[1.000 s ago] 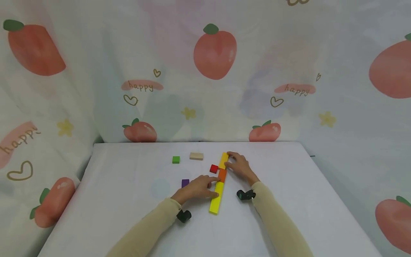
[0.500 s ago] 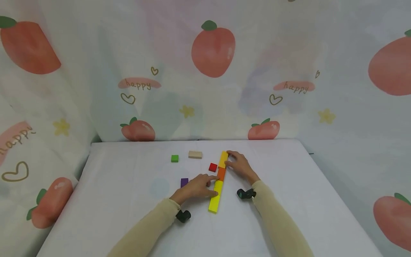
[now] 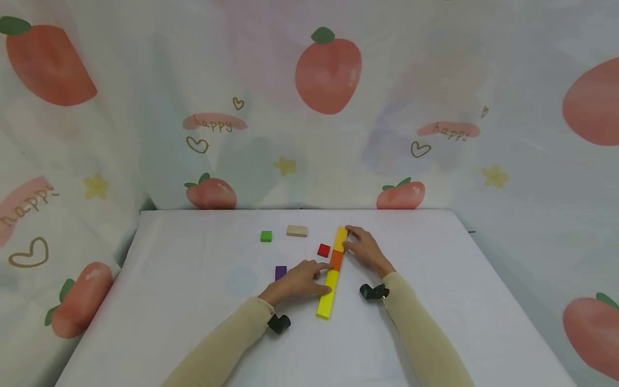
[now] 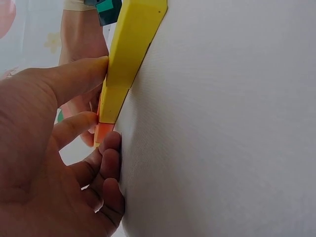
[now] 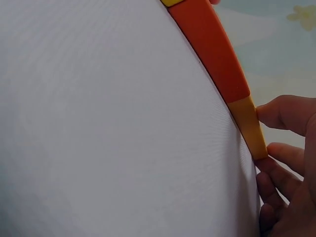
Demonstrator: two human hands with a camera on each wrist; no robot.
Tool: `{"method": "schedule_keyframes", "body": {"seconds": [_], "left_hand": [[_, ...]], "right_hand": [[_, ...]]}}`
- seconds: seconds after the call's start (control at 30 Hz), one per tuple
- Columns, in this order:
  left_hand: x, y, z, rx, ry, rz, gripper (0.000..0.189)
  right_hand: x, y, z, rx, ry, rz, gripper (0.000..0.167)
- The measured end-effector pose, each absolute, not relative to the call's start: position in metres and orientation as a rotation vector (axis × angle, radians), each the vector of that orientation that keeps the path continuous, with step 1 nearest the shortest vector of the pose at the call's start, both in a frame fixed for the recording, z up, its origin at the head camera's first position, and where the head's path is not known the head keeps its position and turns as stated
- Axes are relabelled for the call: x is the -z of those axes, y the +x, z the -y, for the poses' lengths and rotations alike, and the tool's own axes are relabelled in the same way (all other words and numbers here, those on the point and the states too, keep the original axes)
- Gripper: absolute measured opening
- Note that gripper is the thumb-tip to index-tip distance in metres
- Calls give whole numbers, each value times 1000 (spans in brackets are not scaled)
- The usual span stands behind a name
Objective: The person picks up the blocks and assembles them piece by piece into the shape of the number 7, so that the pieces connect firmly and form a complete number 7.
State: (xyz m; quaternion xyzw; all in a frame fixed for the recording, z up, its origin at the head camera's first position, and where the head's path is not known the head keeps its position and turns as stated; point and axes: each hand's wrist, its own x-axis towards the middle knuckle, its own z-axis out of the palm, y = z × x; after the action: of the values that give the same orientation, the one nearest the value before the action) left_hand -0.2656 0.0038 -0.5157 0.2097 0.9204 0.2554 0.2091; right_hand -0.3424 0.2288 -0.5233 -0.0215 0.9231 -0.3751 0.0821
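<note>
A slanting row of wooden blocks lies on the white table in the head view. It runs from a long yellow block (image 3: pixel 326 303) at the near end, through an orange block (image 3: pixel 337 260), to a deeper yellow block (image 3: pixel 340 236) at the far end. My left hand (image 3: pixel 301 279) touches the near yellow block with its thumb and reaches its index finger to the orange one. Thumb and index fingertips of my right hand (image 3: pixel 366 250) rest along the right side of the far yellow block, as the right wrist view (image 5: pixel 289 163) also shows.
Left of the row lies a red cube (image 3: pixel 324 250). Farther left are a plain wooden block (image 3: pixel 297 231), a green block (image 3: pixel 266 236) and a purple block (image 3: pixel 281 272), partly behind the left hand. A fruit-print cloth (image 3: pixel 329 161) hangs behind the table.
The red cube, which touched or nearly touched the row a second ago, now has a narrow gap beside it. Both hands keep their places on the blocks; the head view shifts slightly.
</note>
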Motion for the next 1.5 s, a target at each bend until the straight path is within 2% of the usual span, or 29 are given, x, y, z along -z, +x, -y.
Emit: {"method": "schedule_keyframes", "body": {"seconds": [0.87, 1.5], "left_hand": [[516, -264, -6, -744, 557, -2543, 62], [515, -263, -5, -760, 536, -2548, 62]], "right_hand": [[529, -339, -236, 1209, -35, -2717, 62], [511, -323, -221, 1284, -33, -2845, 42]]}}
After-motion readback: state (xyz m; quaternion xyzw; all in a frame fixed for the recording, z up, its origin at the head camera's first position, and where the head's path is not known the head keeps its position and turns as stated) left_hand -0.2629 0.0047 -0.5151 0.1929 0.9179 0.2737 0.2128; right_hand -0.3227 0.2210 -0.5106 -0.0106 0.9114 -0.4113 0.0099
